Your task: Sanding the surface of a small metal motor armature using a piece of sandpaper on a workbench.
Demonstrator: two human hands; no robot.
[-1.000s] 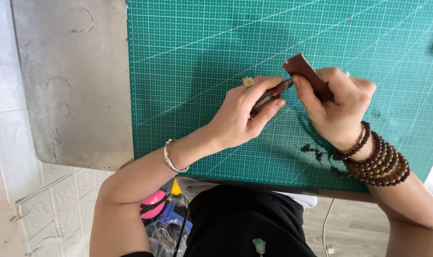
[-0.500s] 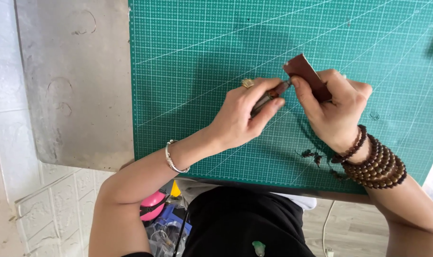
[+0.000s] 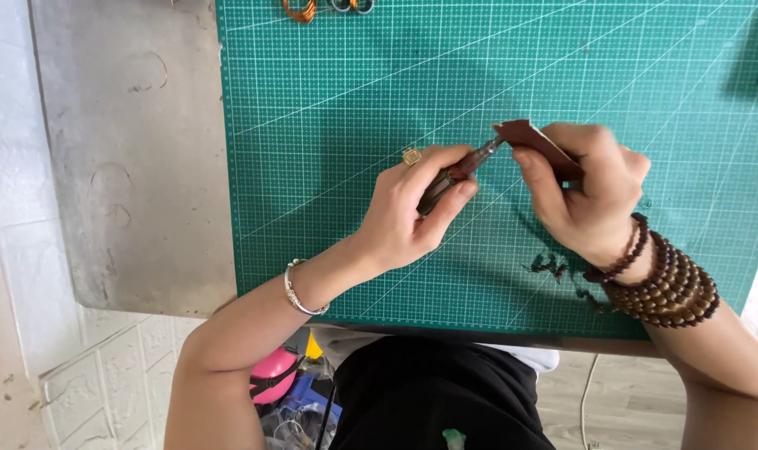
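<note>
left grip [image 3: 421,204] – tool [image 3: 462,167]; tip meets leather strip [image 3: 536,143] – right grip [image 3: 583,196]

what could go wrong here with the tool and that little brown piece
1. The left hand drives the slim tool toward the brown piece, which the right hand pinches just behind it; a slip might jab those fingers.
2. The piece is held in the air above the green cutting mat, unsupported, so it may twist or tear.
3. Dark shavings lie near the right wrist and could scatter.
</note>
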